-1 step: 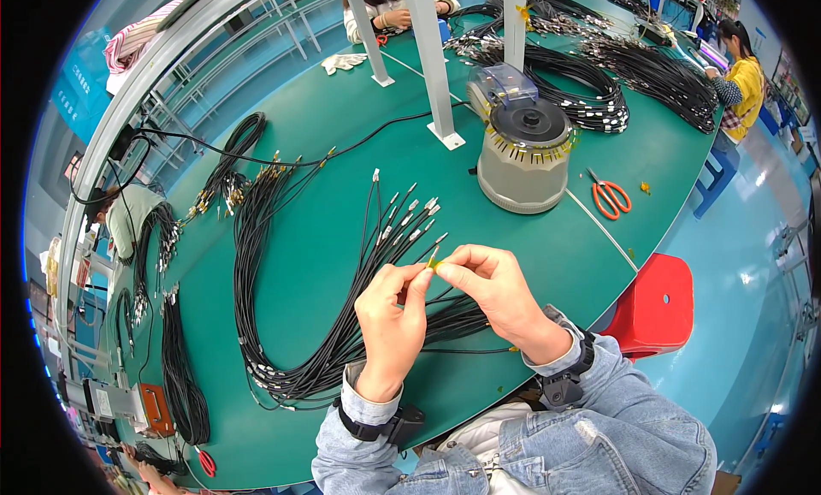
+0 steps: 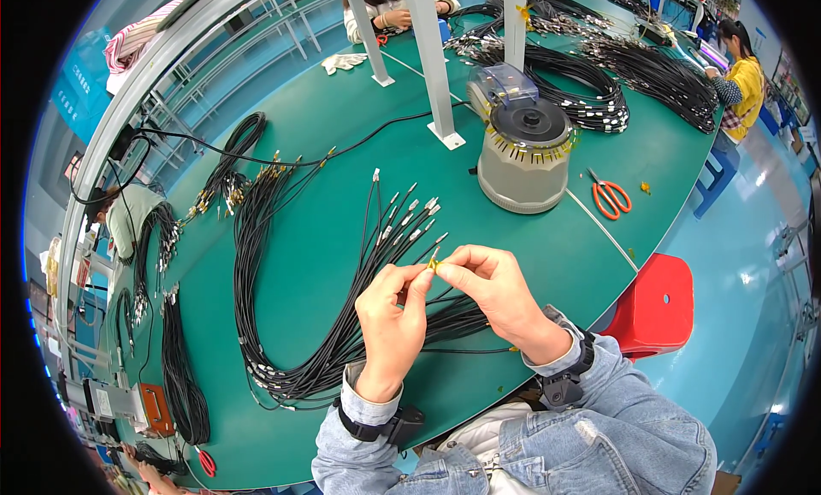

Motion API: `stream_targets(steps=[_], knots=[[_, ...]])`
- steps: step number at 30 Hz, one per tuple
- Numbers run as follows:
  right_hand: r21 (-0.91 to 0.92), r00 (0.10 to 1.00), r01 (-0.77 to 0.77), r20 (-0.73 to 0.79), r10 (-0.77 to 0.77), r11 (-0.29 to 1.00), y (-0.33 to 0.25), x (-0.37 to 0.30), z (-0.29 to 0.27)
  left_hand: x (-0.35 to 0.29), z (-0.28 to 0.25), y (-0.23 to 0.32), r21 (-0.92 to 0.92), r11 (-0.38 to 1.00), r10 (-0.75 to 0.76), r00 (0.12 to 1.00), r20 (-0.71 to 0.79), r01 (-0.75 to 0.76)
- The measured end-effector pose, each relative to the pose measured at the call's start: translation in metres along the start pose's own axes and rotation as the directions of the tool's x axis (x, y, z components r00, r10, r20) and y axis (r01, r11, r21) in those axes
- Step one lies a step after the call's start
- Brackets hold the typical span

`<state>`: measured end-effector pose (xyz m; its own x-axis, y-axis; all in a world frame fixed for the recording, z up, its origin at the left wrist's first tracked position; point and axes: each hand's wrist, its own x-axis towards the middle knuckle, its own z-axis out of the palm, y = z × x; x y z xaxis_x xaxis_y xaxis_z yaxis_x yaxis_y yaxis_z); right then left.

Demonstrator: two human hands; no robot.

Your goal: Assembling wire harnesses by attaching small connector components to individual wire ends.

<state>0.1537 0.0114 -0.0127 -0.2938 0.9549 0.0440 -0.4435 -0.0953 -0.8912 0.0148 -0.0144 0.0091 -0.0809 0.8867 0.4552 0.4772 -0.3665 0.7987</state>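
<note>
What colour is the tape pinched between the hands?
The tape is yellow; the head view shows it best.

Between the fingertips of the left hand (image 2: 393, 311) and the right hand (image 2: 496, 290), the yellow tape (image 2: 434, 264) now shows a slightly different shape than before, and the metal tip (image 2: 436, 253) leans a little differently.

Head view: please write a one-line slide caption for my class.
Left hand and right hand pinch yellow tape at a cable tip, black cables curving across the green table.
</note>
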Motion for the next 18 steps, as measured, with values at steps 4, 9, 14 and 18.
stream_targets(steps=[4,9,14,18], knots=[[-0.018,1.0,-0.001,0.0,0.001,1.0,-0.0005,-0.0003,0.0009,-0.0005,-0.0023,0.0015,-0.108,0.987,-0.115,0.99,0.075,0.123],[-0.074,1.0,0.008,0.001,-0.008,0.997,-0.0001,-0.001,-0.0017,-0.0013,-0.0037,0.0025,-0.072,0.989,-0.125,0.987,0.099,0.132],[-0.074,1.0,0.019,0.004,-0.018,0.997,-0.0002,-0.0008,-0.0013,-0.0003,-0.0047,0.0059,-0.005,0.999,-0.045,0.995,0.091,0.045],[-0.081,0.999,0.037,0.015,-0.035,0.996,-0.0005,-0.0009,-0.0023,0.0003,-0.0078,0.0069,0.071,0.997,0.017,0.992,0.122,-0.026]])
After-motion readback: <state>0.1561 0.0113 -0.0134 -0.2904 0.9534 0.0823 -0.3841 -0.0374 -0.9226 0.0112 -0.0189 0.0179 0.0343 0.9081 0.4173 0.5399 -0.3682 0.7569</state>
